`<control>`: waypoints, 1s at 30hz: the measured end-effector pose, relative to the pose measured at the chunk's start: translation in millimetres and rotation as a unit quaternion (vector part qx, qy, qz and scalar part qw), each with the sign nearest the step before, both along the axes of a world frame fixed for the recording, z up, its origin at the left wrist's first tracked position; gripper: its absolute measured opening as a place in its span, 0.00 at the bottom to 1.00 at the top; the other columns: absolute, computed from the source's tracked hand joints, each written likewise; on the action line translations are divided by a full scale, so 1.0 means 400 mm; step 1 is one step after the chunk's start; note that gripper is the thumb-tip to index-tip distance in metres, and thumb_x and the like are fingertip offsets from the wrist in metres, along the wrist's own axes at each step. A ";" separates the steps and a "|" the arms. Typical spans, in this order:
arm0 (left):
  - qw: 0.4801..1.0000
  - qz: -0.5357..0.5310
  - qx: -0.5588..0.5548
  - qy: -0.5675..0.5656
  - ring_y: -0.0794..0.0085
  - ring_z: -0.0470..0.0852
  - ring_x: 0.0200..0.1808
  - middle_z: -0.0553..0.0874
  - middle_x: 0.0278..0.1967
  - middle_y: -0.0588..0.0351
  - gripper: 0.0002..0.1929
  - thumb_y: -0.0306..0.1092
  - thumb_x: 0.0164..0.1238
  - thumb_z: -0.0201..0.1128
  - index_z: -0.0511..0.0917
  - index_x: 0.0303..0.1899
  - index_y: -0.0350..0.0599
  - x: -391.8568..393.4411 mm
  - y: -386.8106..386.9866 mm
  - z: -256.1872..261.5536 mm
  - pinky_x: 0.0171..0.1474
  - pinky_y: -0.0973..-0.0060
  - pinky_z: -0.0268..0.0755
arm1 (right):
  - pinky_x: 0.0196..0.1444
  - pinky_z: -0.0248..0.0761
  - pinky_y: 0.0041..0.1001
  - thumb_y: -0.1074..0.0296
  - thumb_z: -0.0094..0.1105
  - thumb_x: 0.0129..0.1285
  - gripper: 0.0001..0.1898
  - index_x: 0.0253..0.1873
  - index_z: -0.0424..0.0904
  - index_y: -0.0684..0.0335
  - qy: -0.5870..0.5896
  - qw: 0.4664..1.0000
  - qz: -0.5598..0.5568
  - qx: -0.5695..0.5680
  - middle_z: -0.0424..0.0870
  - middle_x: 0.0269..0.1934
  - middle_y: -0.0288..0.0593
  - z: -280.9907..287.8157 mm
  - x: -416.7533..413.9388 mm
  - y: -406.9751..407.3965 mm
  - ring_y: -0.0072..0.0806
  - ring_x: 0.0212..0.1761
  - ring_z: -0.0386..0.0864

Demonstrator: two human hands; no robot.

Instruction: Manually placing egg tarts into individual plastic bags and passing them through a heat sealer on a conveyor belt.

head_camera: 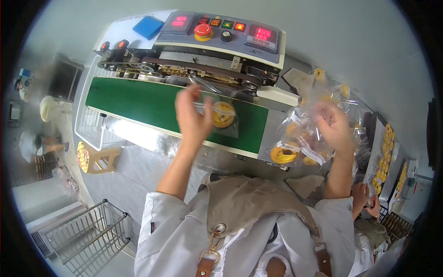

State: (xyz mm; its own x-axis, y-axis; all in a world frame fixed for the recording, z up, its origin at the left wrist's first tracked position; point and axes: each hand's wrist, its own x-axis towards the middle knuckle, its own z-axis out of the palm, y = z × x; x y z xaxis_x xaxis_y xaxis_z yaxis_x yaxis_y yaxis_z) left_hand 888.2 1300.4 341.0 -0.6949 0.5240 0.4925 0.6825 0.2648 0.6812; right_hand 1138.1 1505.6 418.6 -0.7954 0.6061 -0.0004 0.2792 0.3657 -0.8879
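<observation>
A continuous band sealing machine (221, 38) with a lit control panel stands before me, its green conveyor belt (138, 100) running along the front. On the belt lies a clear plastic bag with a round yellow pastry (223, 115) in it. My left hand (194, 110) is raised over the belt just left of that pastry, fingers apart and blurred; whether it touches the bag cannot be told. My right hand (330, 121), also blurred, is at a heap of bagged pastries (285, 153) right of the belt, its fingers bent at the clear film; its hold is unclear.
A white plastic basket (90, 128) stands at the belt's left end. Trays of unbagged pastries (382, 159) lie far right, near a co-worker's hands (367, 199). A stool (100, 161) and a wire rack (93, 235) stand lower left. A blue block (148, 27) rests atop the machine.
</observation>
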 end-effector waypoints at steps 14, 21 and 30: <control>0.679 -0.343 0.099 -0.641 0.78 0.77 0.39 0.78 0.37 0.59 0.05 0.27 0.64 0.58 0.70 0.32 0.44 0.183 0.153 -0.100 0.43 0.78 0.72 | 0.51 0.68 0.30 0.60 0.67 0.52 0.28 0.53 0.70 0.73 -0.113 0.991 -0.049 0.046 0.78 0.47 0.53 -0.110 0.003 0.065 0.36 0.49 0.76; 0.583 -0.321 0.062 -0.744 0.70 0.81 0.41 0.81 0.40 0.52 0.03 0.30 0.68 0.53 0.69 0.36 0.43 0.150 0.172 -0.082 0.45 0.74 0.75 | 0.53 0.67 0.30 0.61 0.65 0.53 0.29 0.55 0.68 0.74 -0.160 0.984 -0.071 0.025 0.77 0.49 0.54 -0.143 0.020 0.119 0.37 0.51 0.75; 0.646 -0.144 0.095 -0.744 0.61 0.84 0.36 0.82 0.35 0.48 0.05 0.30 0.68 0.51 0.68 0.33 0.43 0.115 0.179 -0.102 0.36 0.68 0.80 | 0.47 0.68 0.24 0.69 0.61 0.57 0.15 0.46 0.74 0.70 -0.128 0.988 -0.090 0.015 0.81 0.40 0.44 -0.071 0.020 0.106 0.26 0.42 0.77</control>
